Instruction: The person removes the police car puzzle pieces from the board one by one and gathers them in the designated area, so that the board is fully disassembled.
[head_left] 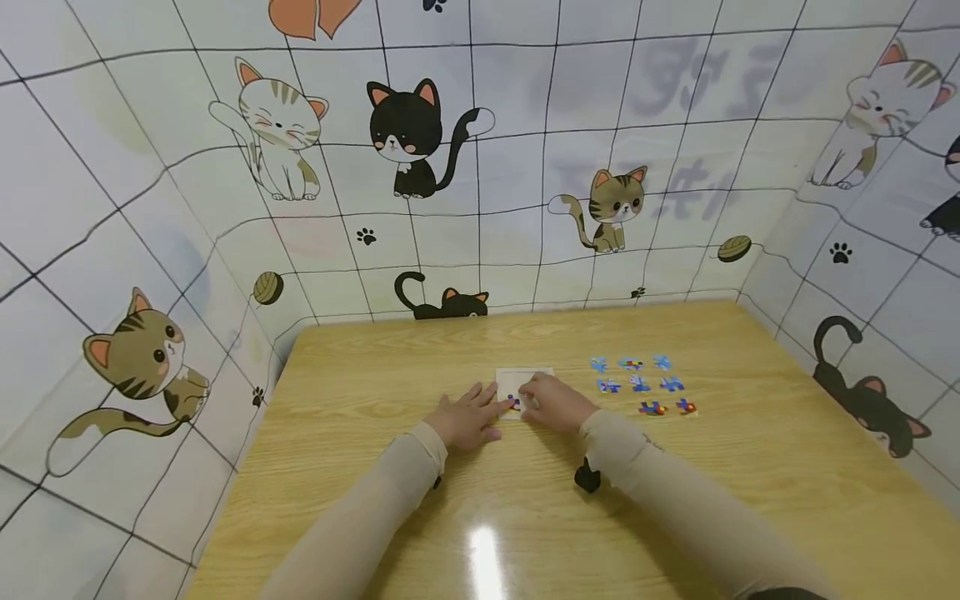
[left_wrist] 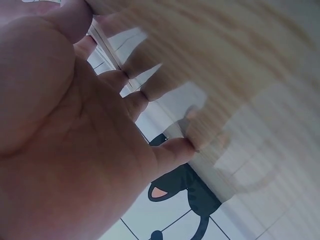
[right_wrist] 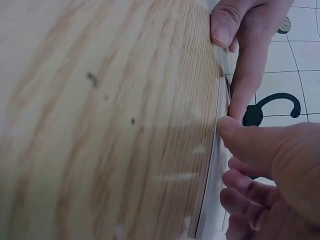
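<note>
A small pale puzzle board [head_left: 525, 372] lies flat on the table, with blue, red and yellow puzzle pieces [head_left: 514, 402] at its lower left. My left hand [head_left: 467, 417] rests beside it, fingers spread, and the index fingertip touches the board at these pieces. In the left wrist view, the left palm [left_wrist: 75, 125] hovers over the wood with the fingertips down. My right hand [head_left: 557, 403] bends over the board's right part. Its thumb [right_wrist: 255, 142] meets the board by the left index finger, other fingers curled. Whether a piece sits between them is hidden.
Several loose puzzle pieces [head_left: 639, 384] lie spaced in rows on the wooden table [head_left: 360, 500], right of the board. A cat-patterned cloth wall [head_left: 510, 167] encloses the table's back and sides. Light glares off the near tabletop.
</note>
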